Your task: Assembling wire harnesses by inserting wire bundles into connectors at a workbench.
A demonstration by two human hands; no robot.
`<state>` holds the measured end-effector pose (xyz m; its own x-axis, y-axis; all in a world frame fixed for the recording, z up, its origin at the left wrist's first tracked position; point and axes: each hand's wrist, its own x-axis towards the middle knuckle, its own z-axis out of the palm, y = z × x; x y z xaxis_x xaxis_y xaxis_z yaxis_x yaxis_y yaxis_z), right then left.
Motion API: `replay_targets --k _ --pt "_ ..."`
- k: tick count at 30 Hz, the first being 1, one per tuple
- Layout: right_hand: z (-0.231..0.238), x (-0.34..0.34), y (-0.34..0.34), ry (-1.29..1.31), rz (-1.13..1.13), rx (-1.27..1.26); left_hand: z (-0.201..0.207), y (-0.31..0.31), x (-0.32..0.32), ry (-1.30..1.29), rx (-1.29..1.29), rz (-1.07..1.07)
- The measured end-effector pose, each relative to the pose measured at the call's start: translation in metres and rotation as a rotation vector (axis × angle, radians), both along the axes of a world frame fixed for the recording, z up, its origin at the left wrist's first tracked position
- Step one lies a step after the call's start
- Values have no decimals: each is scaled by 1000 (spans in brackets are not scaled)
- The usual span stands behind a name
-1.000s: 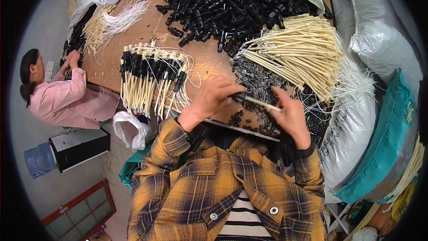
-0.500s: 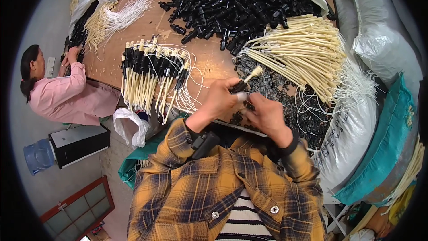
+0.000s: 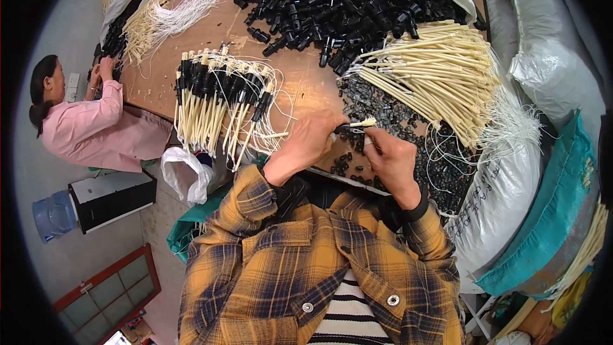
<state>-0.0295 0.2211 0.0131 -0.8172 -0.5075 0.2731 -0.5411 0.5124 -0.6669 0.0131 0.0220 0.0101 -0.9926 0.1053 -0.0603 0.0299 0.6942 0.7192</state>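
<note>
Keeping to what is nearest first, where is the thing in hand found?

The black connector (image 3: 343,129) is held in the fingers of the left hand (image 3: 313,137), above the near edge of the counter (image 3: 306,92), with its cream tip (image 3: 366,122) pointed rightward.

How is it expected to handle?

It is judged light and stiff, perhaps a little slippery from its smooth finish. The tip may be chipped more easily, so the black body is best gripped.

And how are the hands posed?

The left is bent inward around the connector. The right hand (image 3: 391,160) is held opposite, its fingers curled narrowly beside the tip; whether anything is pinched there cannot be told.

What is seen beyond?

Small dark clips (image 3: 368,99) are scattered just ahead, fitted rods (image 3: 214,105) are laid out to the left, cream rods (image 3: 434,76) are stacked to the right, and loose connectors (image 3: 357,6) are heaped farther back.
</note>
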Motion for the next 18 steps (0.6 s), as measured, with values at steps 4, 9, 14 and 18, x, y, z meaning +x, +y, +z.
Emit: replay_targets --k 4,9,14,18 --pt "-7 1 -2 -45 52 -20 4 7 -1 -75 -5 -72" --pt "-9 3 -1 -242 76 -59 3 8 -1 -88 12 -114" --pt "-2 4 0 -201 174 -112 19 -2 -8 -237 124 -242" --pt "2 6 -2 -161 263 -63 11 2 -7 -224 125 -304"
